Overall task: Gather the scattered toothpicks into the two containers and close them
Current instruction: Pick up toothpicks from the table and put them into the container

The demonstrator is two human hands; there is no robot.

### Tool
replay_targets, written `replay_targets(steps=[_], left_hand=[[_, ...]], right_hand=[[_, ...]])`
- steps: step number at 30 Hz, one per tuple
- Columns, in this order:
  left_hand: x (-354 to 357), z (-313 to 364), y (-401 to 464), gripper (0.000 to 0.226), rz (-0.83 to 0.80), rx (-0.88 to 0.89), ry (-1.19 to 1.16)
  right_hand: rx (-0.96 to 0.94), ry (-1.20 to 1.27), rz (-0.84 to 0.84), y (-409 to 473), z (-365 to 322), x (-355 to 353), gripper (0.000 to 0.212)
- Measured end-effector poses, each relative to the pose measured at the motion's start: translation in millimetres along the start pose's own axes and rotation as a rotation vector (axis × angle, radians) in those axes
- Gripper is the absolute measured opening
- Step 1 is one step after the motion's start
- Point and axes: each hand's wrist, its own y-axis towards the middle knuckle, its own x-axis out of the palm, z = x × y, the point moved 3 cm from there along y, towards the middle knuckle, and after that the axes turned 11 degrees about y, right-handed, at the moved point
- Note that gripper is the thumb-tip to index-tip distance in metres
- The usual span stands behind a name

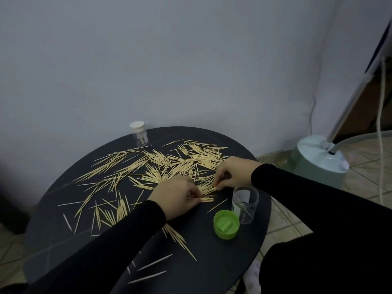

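Observation:
Many wooden toothpicks lie scattered over a round black table. My left hand and my right hand both pinch a small bundle of toothpicks near the table's right side, fingers curled on it from either end. Just right of the hands stands an open clear container with a few toothpicks inside. Its green lid lies upside down beside it. A second clear container with a white cap on stands at the table's far edge.
A white wall rises right behind the table. On the tiled floor to the right stands a pale green lamp base with a metal pole and a white cord. My dark lap is at lower right.

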Motion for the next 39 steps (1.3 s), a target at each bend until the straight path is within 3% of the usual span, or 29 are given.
replay_targets(steps=[7, 22, 34, 39], left_hand=[[5.8, 9.3, 5.2, 0.024, 0.082, -0.119, 0.025], [5.9, 8.4, 6.7, 0.014, 0.135, -0.183, -0.017], [-0.5, 9.3, 4.2, 0.006, 0.191, -0.269, -0.097], [-14.1, 13.1, 6.4, 0.007, 0.29, -0.347, -0.342]], right_hand=[[-0.017, -0.007, -0.015, 4.0, -1.7, 3.2, 0.023], [0.068, -0.047, 0.038, 3.0, 4.5, 2.8, 0.009], [0.053, 0.122, 0.234, -29.9, 0.7, -11.5, 0.006], [0.006, 0.308, 0.42, -49.3, -3.7, -24.8, 0.002]])
